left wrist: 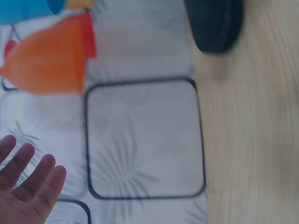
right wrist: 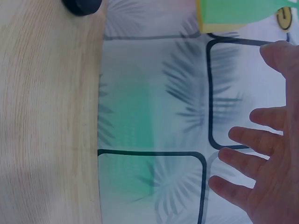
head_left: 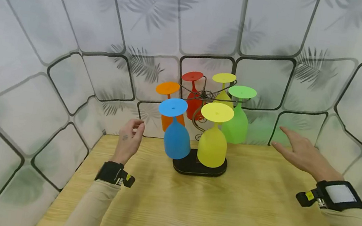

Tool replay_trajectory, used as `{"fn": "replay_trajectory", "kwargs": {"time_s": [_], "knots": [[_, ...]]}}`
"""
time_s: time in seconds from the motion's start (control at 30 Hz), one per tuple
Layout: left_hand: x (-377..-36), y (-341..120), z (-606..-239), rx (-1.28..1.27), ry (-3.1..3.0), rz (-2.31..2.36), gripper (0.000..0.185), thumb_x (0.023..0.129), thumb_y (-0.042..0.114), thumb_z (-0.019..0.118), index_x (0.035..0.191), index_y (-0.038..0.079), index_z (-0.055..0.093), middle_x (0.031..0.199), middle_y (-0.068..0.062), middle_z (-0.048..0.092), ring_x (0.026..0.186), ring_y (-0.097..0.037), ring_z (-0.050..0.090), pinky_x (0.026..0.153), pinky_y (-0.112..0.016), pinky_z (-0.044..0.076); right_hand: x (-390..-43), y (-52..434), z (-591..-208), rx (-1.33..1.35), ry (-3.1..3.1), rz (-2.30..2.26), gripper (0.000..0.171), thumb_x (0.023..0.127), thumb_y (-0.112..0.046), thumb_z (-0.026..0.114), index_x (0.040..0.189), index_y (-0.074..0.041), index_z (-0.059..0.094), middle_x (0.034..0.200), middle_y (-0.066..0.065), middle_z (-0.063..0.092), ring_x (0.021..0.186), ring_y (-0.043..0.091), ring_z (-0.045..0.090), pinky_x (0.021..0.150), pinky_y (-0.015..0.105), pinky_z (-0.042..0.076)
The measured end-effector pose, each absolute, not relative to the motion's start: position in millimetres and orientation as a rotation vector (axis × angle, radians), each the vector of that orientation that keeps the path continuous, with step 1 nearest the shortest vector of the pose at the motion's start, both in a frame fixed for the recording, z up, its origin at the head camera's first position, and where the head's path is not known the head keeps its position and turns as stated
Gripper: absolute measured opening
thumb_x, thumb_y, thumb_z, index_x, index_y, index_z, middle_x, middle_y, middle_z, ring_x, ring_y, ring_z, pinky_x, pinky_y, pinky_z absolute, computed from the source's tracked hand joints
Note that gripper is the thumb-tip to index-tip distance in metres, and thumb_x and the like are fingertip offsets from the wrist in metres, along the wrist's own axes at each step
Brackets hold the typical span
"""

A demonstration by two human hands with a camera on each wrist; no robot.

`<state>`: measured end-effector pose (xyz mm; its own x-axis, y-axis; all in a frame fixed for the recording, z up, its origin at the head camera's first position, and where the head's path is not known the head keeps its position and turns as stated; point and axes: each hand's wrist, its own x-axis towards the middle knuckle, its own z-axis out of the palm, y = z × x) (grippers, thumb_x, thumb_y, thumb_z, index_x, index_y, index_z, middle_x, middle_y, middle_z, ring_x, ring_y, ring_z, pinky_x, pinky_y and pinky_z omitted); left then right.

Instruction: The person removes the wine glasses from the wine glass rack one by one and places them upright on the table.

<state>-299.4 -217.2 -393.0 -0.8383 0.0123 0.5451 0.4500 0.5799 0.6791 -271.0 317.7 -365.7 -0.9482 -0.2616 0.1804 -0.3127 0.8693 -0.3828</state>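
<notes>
A dark metal stemware rack (head_left: 197, 117) on a black oval base (head_left: 198, 170) holds several plastic goblets upside down by their feet. In front hang a blue goblet (head_left: 177, 139) and a yellow goblet (head_left: 212, 146). Behind them are an orange goblet (head_left: 168, 88), a red goblet (head_left: 193, 77), a second yellow goblet (head_left: 224, 78) and a green goblet (head_left: 236, 124). My left hand (head_left: 129, 139) is raised left of the rack, nearest the orange and blue goblets, holding nothing. Over on the right, apart from the green goblet, my right hand (head_left: 303, 155) spreads its fingers with nothing in them.
The rack stands at the back of a light wooden table (head_left: 221, 219). Close behind it rises a patterned cloth wall (head_left: 261, 82), which also wraps round both sides. Each wrist carries a black strap, the left strap (head_left: 110, 172) and the right strap (head_left: 339, 195).
</notes>
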Motion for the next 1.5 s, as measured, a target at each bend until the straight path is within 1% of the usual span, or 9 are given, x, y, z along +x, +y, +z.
{"fn": "replay_trajectory", "kwargs": {"time_s": [0.17,0.3,0.53,0.63,0.87,1.0,1.1,1.3,1.5], "knots": [[-277,-207,-395,-0.442,-2.142,-1.194,0.024,0.105,0.012,0.054,0.118,-0.003,0.066,0.114,-0.021,0.068,0.104,-0.034,0.065,0.086,-0.043,0.057,-253,309,-366,0.465,-2.868,0.652,0.079,0.106,-0.046,0.051,0.161,0.002,0.021,0.157,0.037,0.029,0.141,0.059,0.029,0.109,0.074,0.028],[-263,-193,-398,-0.53,-2.105,-1.243,0.025,0.102,0.007,0.057,0.125,-0.004,0.063,0.121,-0.022,0.065,0.111,-0.034,0.064,0.09,-0.036,0.056,-238,303,-371,0.513,-2.784,0.68,0.075,0.104,-0.04,0.057,0.158,0.003,0.028,0.155,0.037,0.035,0.139,0.058,0.034,0.107,0.073,0.032],[-251,-160,-401,-0.633,-2.068,-1.392,0.051,0.09,-0.006,0.065,0.137,-0.013,0.047,0.137,-0.034,0.053,0.127,-0.05,0.053,0.099,-0.063,0.05,-214,291,-384,0.575,-2.69,0.72,0.072,0.103,-0.032,0.062,0.157,0.004,0.031,0.153,0.034,0.04,0.137,0.057,0.039,0.103,0.07,0.035],[-249,-147,-403,-0.635,-2.055,-1.423,0.064,0.084,-0.008,0.07,0.141,-0.016,0.041,0.14,-0.038,0.047,0.129,-0.053,0.049,0.1,-0.068,0.047,-207,283,-389,0.582,-2.679,0.728,0.07,0.102,-0.031,0.062,0.156,0.003,0.033,0.153,0.032,0.041,0.137,0.055,0.04,0.104,0.068,0.037],[-252,-127,-411,-0.599,-2.067,-1.399,0.092,0.077,0.006,0.086,0.153,0.002,0.033,0.149,-0.024,0.046,0.135,-0.04,0.048,0.104,-0.059,0.048,-201,265,-398,0.588,-2.704,0.722,0.069,0.102,-0.034,0.063,0.155,0.002,0.037,0.152,0.028,0.046,0.137,0.05,0.044,0.105,0.067,0.039],[-254,-119,-411,-0.593,-2.049,-1.359,0.099,0.077,0.013,0.089,0.156,0.003,0.029,0.151,-0.028,0.041,0.134,-0.042,0.048,0.101,-0.061,0.049,-198,257,-399,0.593,-2.74,0.738,0.07,0.103,-0.037,0.061,0.157,-0.001,0.034,0.153,0.026,0.045,0.139,0.049,0.042,0.107,0.067,0.037],[-256,-116,-411,-0.572,-2.048,-1.332,0.1,0.078,0.015,0.088,0.156,0.001,0.028,0.151,-0.032,0.039,0.132,-0.044,0.048,0.099,-0.061,0.05,-196,254,-399,0.59,-2.741,0.743,0.071,0.103,-0.037,0.061,0.157,-0.001,0.033,0.153,0.025,0.046,0.139,0.048,0.043,0.107,0.068,0.037],[-258,-114,-411,-0.551,-2.063,-1.309,0.092,0.083,0.019,0.085,0.155,0.0,0.031,0.144,-0.028,0.049,0.124,-0.043,0.057,0.094,-0.059,0.054,-196,253,-396,0.596,-2.729,0.749,0.071,0.103,-0.036,0.061,0.158,-0.001,0.032,0.152,0.025,0.047,0.139,0.048,0.043,0.106,0.069,0.037],[-259,-115,-412,-0.534,-2.045,-1.313,0.085,0.084,0.02,0.082,0.153,-0.002,0.037,0.144,-0.026,0.049,0.123,-0.044,0.058,0.093,-0.061,0.054,-194,251,-397,0.63,-2.721,0.767,0.072,0.103,-0.035,0.062,0.158,-0.001,0.032,0.151,0.024,0.049,0.139,0.047,0.044,0.106,0.067,0.039]]}}
